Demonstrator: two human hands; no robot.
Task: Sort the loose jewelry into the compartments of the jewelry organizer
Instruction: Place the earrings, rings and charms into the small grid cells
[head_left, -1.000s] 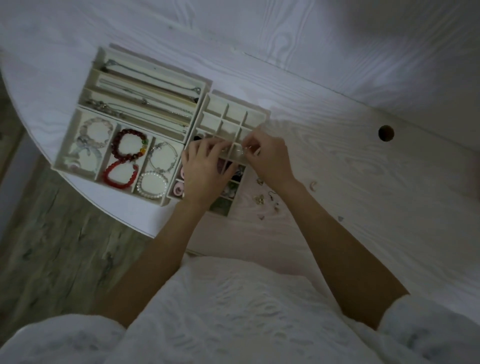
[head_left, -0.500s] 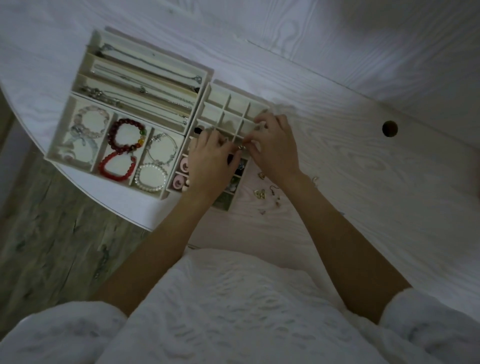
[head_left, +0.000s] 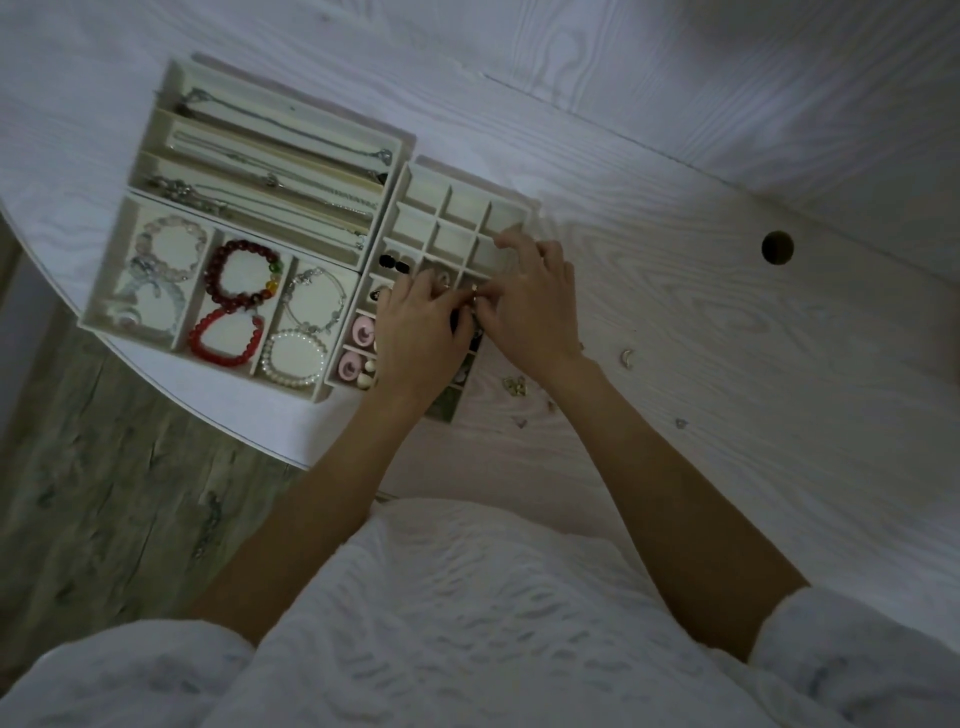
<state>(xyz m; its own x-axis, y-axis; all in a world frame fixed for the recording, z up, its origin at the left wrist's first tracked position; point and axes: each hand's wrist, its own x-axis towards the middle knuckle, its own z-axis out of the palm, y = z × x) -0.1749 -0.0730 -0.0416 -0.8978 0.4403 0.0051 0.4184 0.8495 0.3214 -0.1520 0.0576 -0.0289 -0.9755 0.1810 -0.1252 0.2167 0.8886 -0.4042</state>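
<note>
Your left hand and right hand meet over the small-grid tray, fingertips curled together around a tiny glinting piece. Both seem to pinch it, but it is too small and the light too dim to tell what it is or which way it points.

The tray's long axis runs from your wrists away and slightly rightward. Its square cells beyond your fingers are pale, matte and bare; the ones under your palms are hidden. Just left of your left hand sit two pink round pieces and two black beads.

Further left, the bracelet tray holds a dark red bead bracelet, a bright red one and a pearl one, each a closed loop. Beyond it, thin chains lie lengthwise in long narrow slots.

Right of your right wrist, loose small pieces and a pale crescent are scattered on the whitish wood-grain table, with open surface farther right up to a round hole. The table's curved edge passes just below your left wrist.
</note>
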